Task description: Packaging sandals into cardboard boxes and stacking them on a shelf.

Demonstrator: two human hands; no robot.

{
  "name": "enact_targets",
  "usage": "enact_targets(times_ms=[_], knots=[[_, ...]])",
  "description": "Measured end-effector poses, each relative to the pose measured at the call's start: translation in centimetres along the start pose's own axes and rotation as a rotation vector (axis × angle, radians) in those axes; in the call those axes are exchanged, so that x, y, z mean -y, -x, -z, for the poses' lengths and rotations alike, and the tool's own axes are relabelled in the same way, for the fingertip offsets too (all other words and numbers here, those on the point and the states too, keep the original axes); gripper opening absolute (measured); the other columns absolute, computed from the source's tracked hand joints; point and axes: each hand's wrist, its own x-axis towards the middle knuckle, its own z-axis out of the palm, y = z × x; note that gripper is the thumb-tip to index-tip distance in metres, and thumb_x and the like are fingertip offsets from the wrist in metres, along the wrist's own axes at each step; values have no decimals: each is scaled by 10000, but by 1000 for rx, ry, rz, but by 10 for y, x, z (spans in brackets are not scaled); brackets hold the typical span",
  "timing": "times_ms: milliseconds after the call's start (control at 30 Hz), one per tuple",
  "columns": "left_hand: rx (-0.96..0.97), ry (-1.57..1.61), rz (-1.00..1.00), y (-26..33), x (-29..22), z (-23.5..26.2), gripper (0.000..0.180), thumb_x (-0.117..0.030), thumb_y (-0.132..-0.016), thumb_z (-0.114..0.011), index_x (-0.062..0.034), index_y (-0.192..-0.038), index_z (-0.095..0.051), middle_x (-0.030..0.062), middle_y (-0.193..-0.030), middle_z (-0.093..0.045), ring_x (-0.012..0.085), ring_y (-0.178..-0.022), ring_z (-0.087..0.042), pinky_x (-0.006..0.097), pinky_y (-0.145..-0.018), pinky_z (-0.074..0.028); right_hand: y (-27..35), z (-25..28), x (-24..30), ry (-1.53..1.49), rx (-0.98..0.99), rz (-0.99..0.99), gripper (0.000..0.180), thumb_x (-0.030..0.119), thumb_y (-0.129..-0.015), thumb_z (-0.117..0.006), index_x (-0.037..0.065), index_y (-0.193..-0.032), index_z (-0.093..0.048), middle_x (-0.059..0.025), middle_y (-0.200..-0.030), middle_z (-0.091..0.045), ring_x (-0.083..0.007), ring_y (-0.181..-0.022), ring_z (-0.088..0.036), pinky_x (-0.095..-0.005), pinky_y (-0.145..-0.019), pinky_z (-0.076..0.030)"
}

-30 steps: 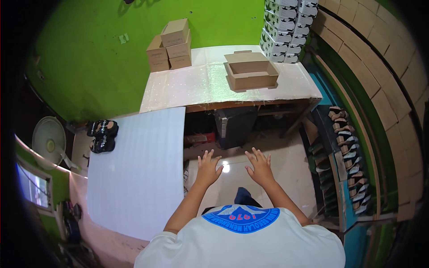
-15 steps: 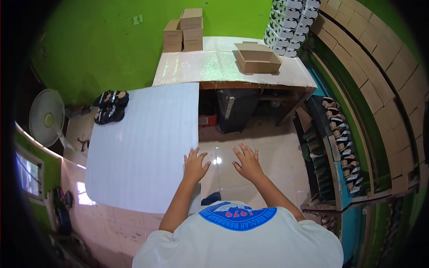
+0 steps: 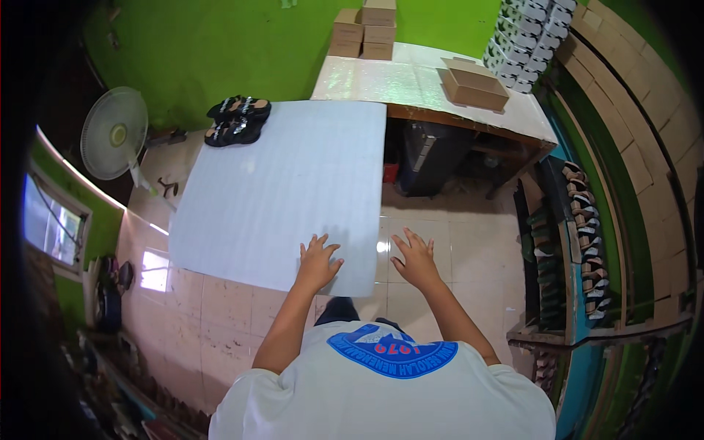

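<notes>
My left hand (image 3: 318, 264) is held over the near right part of a white-topped table (image 3: 279, 191), palm down with its fingers spread and nothing in it. To the right of that table's edge, my right hand (image 3: 416, 261) hovers above the tiled floor, also with fingers apart and empty. Several black sandals (image 3: 238, 119) with tan insoles sit together at the table's far left corner. On the farther table (image 3: 367, 77) stands an open brown cardboard box (image 3: 475, 92), its hollow facing up.
Stacked brown boxes (image 3: 379, 35) and patterned black-and-white boxes (image 3: 522, 40) stand at the back. A rack of sandals (image 3: 584, 235) runs along the right, below shelved cartons (image 3: 645, 139). A standing fan (image 3: 115, 133) is at the left. A dark case (image 3: 433, 158) is under the far table.
My view has turned left and come nearer the white table, so the tables and boxes sit farther right. My left hand is now over the tabletop; both hands stay open.
</notes>
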Motion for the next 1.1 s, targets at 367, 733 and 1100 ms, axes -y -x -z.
enact_targets(times_ms=[367, 733, 1100], knots=[[-95, 19, 114, -48, 201, 104, 382, -285, -811, -585, -143, -1162, -546, 141, -1347, -369, 324, -1302, -246, 546, -1041, -153, -147, -54, 133, 20, 165, 92, 519, 251, -790, -615, 173, -1269, -428, -109, -1355, -354, -287, -1267, -305, -619, -1002, -175], [-196, -191, 227, -183, 420, 225, 552, -279, -764, -629, -105, -1255, -445, 138, -1348, -366, 292, -1281, -290, 519, -1045, -185, -354, -116, 264, 32, 299, 87, 644, 345, -778, -615, 125, -1320, -347, -98, -1362, -350, -280, -1274, -297, -643, -992, -175], [10, -406, 316, -308, 475, 284, 1126, -399, -420, -832, -144, -1361, -269, 144, -1425, -221, 320, -1320, -188, 529, -1057, -131, -478, -143, 288, 128, 112, -45, 979, 579, -611, -681, 76, -1342, -268, -137, -1386, -296, -318, -1295, -250, -615, -998, -193]])
